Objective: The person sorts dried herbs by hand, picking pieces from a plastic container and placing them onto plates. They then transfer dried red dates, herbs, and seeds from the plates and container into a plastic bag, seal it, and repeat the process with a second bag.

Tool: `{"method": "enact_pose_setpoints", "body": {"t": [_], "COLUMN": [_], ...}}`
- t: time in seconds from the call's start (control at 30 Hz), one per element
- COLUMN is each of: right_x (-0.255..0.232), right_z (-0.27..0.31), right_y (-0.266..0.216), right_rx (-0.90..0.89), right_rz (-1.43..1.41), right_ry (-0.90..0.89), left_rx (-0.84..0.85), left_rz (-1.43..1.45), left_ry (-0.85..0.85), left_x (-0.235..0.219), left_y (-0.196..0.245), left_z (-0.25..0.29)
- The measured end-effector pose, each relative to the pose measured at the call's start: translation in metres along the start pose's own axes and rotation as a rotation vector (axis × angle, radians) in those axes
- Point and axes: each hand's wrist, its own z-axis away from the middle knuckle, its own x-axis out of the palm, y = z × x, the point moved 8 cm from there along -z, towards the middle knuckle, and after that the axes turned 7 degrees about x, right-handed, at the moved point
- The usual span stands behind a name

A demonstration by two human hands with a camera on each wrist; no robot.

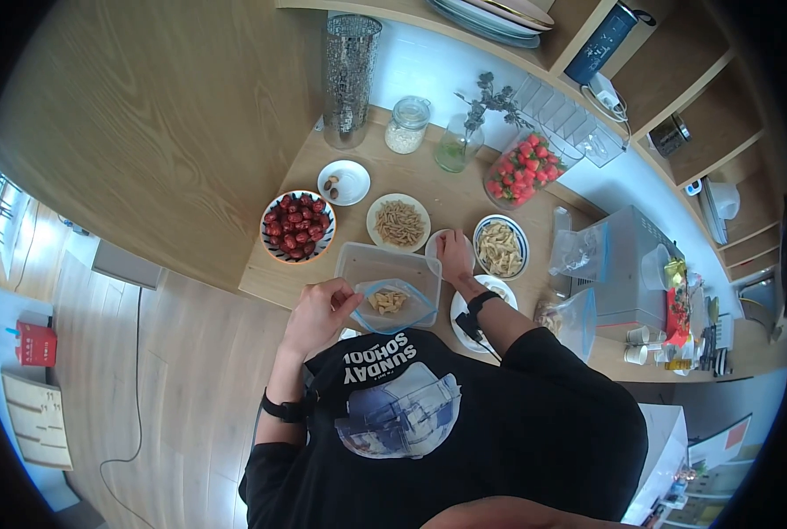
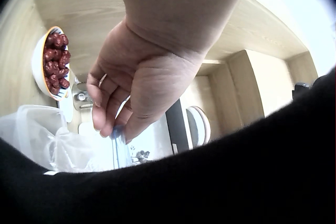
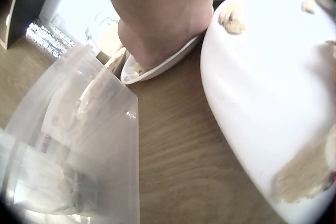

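Note:
My left hand [image 1: 318,313] pinches the blue-edged rim of a clear zip bag [image 1: 417,309] between thumb and fingers. Pale dried pieces [image 1: 388,302] lie at the bottom of the bag, which sits in a clear plastic container [image 1: 349,260]. My right hand [image 1: 454,254] reaches down into a small white dish [image 1: 434,240]; in the right wrist view its fingertips are hidden inside, so I cannot tell whether they grip anything. Beside that wrist is a white plate [image 3: 247,92] with a few dried slices [image 3: 232,19].
Around the container stand a bowl of red dates [image 1: 296,227], a plate of thin dried sticks [image 1: 399,220], a bowl of pale strips [image 1: 500,247] and a saucer [image 1: 351,181] with several brown pieces. Behind are a glass jar [image 1: 407,126], a vase [image 1: 458,145] and strawberries [image 1: 525,170] in a clear container.

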Motion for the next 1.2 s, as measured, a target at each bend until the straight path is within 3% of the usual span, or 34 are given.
{"method": "enact_pose_setpoints", "body": {"t": [0.6,0.8,0.9,0.97,1.2], "right_x": [0.014,0.01,0.008,0.015,0.012], "right_z": [0.0,0.001,0.003,0.0,-0.004], "right_y": [0.012,0.006,-0.004,0.008,0.007], "right_rx": [0.04,-0.003,-0.123,0.003,0.045], "right_rz": [0.026,0.088,0.197,0.19,0.24], "right_ry": [-0.023,-0.01,0.011,-0.02,-0.075], "left_rx": [0.01,-0.003,0.003,0.005,0.03], "left_rz": [0.055,0.051,0.052,0.049,0.062], "left_ry": [0.021,0.03,0.031,0.03,0.006], "left_x": [0.007,0.007,0.007,0.005,0.003], "left_y": [0.0,0.0,0.001,0.001,0.001], "left_z": [-0.001,0.001,0.002,0.002,-0.001]}}
